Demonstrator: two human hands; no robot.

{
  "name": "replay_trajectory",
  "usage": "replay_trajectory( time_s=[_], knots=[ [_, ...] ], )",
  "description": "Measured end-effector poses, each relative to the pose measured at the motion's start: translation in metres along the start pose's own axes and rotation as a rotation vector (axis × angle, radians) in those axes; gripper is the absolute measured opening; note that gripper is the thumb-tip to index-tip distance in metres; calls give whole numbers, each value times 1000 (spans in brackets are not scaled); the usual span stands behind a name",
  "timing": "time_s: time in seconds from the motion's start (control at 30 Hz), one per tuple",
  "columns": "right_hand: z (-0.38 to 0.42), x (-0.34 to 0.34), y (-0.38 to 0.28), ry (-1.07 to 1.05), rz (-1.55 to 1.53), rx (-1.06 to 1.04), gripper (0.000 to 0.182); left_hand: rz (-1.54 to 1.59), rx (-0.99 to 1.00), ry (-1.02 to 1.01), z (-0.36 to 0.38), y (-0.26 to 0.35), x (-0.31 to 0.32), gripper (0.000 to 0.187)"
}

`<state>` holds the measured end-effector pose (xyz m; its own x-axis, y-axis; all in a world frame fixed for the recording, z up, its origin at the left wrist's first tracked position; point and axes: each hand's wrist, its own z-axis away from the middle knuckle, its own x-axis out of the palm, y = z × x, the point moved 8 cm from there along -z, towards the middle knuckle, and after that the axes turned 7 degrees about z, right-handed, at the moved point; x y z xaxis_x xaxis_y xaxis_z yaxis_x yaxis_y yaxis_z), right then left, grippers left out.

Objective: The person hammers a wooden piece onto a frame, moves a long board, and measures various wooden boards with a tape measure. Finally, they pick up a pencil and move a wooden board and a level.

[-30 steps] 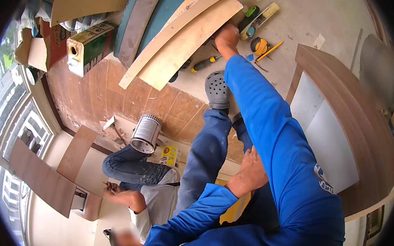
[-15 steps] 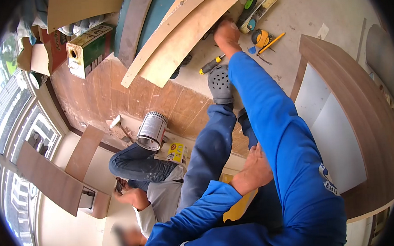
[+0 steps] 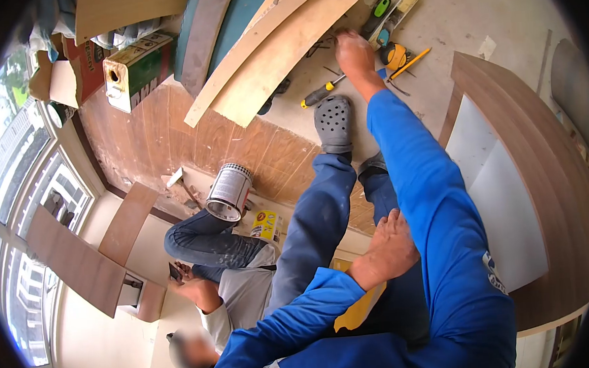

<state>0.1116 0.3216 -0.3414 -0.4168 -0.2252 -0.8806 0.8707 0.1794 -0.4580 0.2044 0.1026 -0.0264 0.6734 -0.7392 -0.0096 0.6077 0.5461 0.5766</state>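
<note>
My right hand [image 3: 355, 57] is over the floor at the top, fingers curled and pressed together; what they hold, if anything, is hidden. Small dark pieces [image 3: 317, 47] lie beside its fingertips. Below them is a black-and-yellow screwdriver [image 3: 317, 95]. Right of the hand are a green-and-black tool [image 3: 374, 16], a long pale-headed tool [image 3: 405, 3], a yellow tape measure [image 3: 392, 56] and a yellow pencil [image 3: 411, 63]. Closed, my left hand [image 3: 385, 251] rests near my bent leg; its fingertips are hidden.
Curved wooden strips [image 3: 287, 56] lean at the upper left beside a green metal can [image 3: 140, 68]. A co-worker [image 3: 244, 291] sits at the lower left near a paint bucket [image 3: 229, 191]. A curved wooden cabinet [image 3: 544, 182] stands at the right.
My right hand has moved slightly right and down, uncovering more of the dark pieces. My left hand has shifted slightly to the right.
</note>
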Motion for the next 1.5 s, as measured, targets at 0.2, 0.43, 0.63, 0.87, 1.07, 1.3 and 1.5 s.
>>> replay_trajectory(
  time_s=[0.2,0.43,0.63,0.87,1.07,1.3,1.5],
  knots=[
    [-8,21,-7,-258,258,-310,17,83,17,78,-4,5,-16,46],
    [-16,17,-17,-440,460,-288,20,82,56,136,-3,6,-15,46],
    [-12,28,-11,-396,411,-373,20,80,85,200,-2,9,-25,44],
    [-19,-1,-12,-189,45,243,18,126,26,46,0,2,-11,51],
    [-13,15,0,206,-227,447,22,65,124,-191,3,-13,15,68],
    [-31,11,-16,-38,-82,454,33,162,231,-107,11,-10,13,63],
    [-37,7,-15,-110,-76,476,36,148,259,8,11,-21,14,59]
  ],
)
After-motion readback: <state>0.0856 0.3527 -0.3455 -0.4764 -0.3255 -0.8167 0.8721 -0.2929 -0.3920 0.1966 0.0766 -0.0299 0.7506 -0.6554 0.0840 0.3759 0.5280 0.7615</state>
